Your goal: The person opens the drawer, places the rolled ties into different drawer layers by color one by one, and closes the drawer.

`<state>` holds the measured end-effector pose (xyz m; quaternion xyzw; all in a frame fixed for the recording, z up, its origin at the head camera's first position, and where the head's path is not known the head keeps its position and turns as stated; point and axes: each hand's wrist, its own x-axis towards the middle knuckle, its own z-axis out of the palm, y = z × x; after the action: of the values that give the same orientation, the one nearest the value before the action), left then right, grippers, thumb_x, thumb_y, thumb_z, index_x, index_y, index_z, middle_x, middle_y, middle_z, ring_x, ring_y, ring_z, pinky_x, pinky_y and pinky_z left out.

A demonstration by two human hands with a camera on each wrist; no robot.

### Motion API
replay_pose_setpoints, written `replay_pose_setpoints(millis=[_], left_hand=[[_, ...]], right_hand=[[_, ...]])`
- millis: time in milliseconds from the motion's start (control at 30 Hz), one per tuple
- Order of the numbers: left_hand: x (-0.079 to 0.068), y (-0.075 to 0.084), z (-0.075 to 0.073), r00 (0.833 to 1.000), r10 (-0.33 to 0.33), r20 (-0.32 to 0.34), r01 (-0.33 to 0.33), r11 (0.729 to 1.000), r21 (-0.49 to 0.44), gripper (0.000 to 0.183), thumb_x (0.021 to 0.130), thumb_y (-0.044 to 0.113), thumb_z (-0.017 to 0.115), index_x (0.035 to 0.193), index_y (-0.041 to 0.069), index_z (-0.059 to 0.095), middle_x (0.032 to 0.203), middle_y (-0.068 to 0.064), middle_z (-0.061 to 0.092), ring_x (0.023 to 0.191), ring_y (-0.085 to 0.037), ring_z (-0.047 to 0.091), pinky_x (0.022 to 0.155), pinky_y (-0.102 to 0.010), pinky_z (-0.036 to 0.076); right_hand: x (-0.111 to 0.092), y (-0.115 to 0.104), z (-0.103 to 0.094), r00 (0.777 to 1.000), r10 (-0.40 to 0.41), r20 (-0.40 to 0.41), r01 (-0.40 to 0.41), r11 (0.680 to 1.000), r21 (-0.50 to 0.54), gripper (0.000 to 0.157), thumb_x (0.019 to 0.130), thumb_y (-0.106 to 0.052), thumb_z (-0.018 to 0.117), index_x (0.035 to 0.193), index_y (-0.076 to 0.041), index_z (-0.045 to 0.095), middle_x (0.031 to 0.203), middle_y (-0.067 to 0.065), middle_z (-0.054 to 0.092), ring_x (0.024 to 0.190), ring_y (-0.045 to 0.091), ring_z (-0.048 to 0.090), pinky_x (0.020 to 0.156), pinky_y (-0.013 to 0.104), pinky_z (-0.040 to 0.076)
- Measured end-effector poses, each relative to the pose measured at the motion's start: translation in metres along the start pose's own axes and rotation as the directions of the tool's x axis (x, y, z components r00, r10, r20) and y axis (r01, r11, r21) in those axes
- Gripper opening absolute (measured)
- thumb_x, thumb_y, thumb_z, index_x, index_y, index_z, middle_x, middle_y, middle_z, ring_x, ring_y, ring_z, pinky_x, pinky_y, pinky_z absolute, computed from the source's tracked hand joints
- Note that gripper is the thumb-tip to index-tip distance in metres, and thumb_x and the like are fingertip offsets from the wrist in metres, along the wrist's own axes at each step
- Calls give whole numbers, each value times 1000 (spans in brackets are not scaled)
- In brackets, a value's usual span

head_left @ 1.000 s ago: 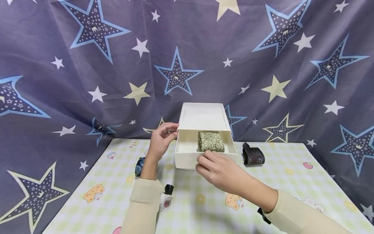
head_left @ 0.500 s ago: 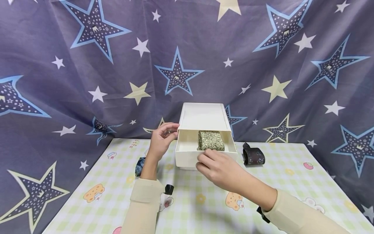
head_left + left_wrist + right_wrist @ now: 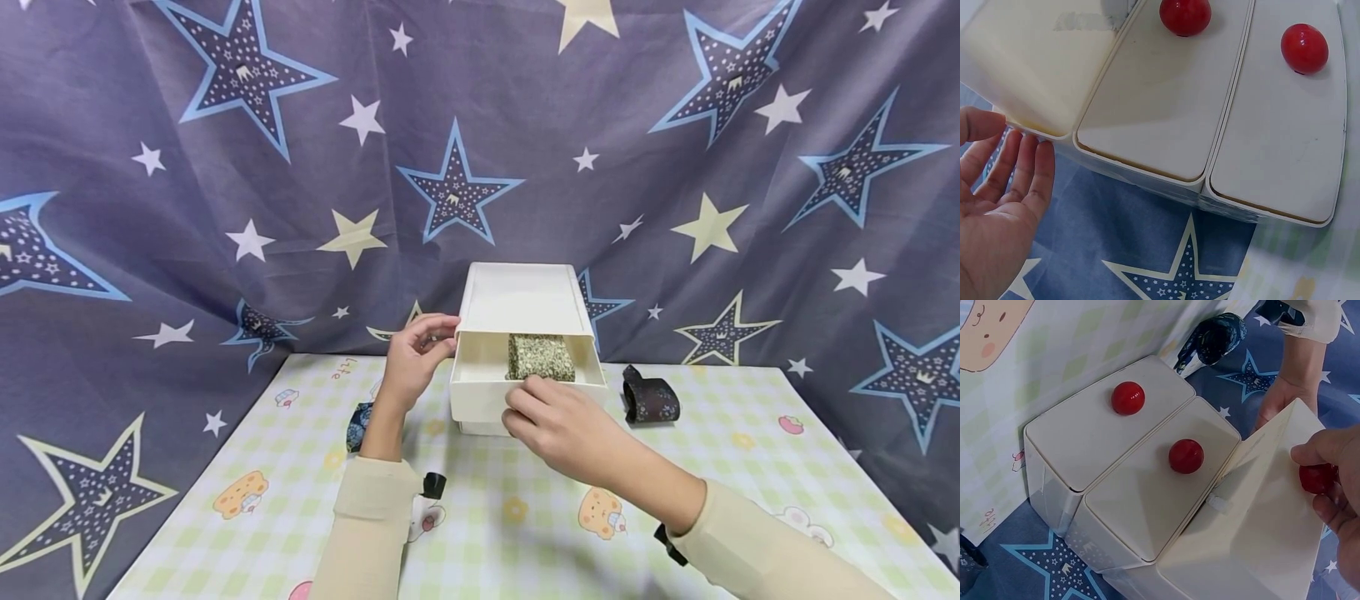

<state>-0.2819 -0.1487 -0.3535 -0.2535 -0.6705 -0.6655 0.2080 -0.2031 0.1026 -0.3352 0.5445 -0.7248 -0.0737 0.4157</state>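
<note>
A white box [image 3: 527, 296] stands mid-frame, its drawer [image 3: 480, 403] part-way out. The left hand [image 3: 411, 358], rising from lower left, touches its edge, fingers loosely extended; the right hand [image 3: 558, 423], from lower right, curls before the drawer's speckled roll [image 3: 542, 357], pinching a red knob [image 3: 1316, 479].

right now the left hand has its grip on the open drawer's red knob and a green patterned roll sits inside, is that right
Not quite: it is the right hand, not the left hand, that has its grip on the open drawer's red knob, as the right wrist view shows. The green patterned roll does sit inside.
</note>
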Motion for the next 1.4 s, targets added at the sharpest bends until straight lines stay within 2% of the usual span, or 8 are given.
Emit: replay_pose_setpoints(millis=[567, 767, 967, 1233, 1400], left_hand=[[0, 3, 0, 1000, -15, 2, 15, 1000, 0, 29, 89, -15, 67, 118, -16, 66, 120, -33, 61, 98, -18, 65, 80, -22, 55], [0, 4, 0, 1000, -22, 2, 22, 1000, 2, 29, 90, -15, 67, 119, -16, 66, 120, -33, 61, 99, -19, 64, 80, -22, 55], [0, 3, 0, 1000, -26, 1, 26, 1000, 2, 29, 90, -15, 67, 119, -16, 66, 121, -33, 61, 98, -18, 64, 80, -21, 55], [0, 3, 0, 1000, -19, 1, 19, 1000, 7, 29, 90, -13, 68, 119, -15, 67, 121, -32, 61, 98, -16, 64, 80, -20, 55], [0, 2, -1, 1000, -18, 3, 18, 1000, 5, 29, 90, -14, 67, 119, -16, 67, 121, -32, 61, 99, -16, 64, 81, -21, 55]], right_hand=[[2, 4, 1, 999, 18, 39, -18, 1000, -3, 16, 98, -3, 54, 92, -8, 68, 95, 4, 57, 84, 22, 48, 73, 28, 45], [2, 6, 4, 1000, 15, 24, -15, 1000, -5, 17, 97, -3, 53, 90, -8, 67, 93, 4, 56, 83, 22, 47, 72, 28, 43], [2, 8, 6, 1000, 22, 19, -22, 1000, 17, 12, 95, -1, 58, 92, -7, 68, 94, 4, 57, 84, 22, 47, 73, 29, 44], [3, 12, 9, 1000, 0, -23, 0, 1000, -12, 10, 88, 2, 67, 92, -7, 68, 95, 4, 57, 83, 22, 48, 73, 29, 46], [2, 13, 12, 1000, 4, 1, -4, 1000, -17, 12, 90, 3, 62, 93, -6, 69, 96, 5, 59, 84, 23, 48, 74, 29, 45]])
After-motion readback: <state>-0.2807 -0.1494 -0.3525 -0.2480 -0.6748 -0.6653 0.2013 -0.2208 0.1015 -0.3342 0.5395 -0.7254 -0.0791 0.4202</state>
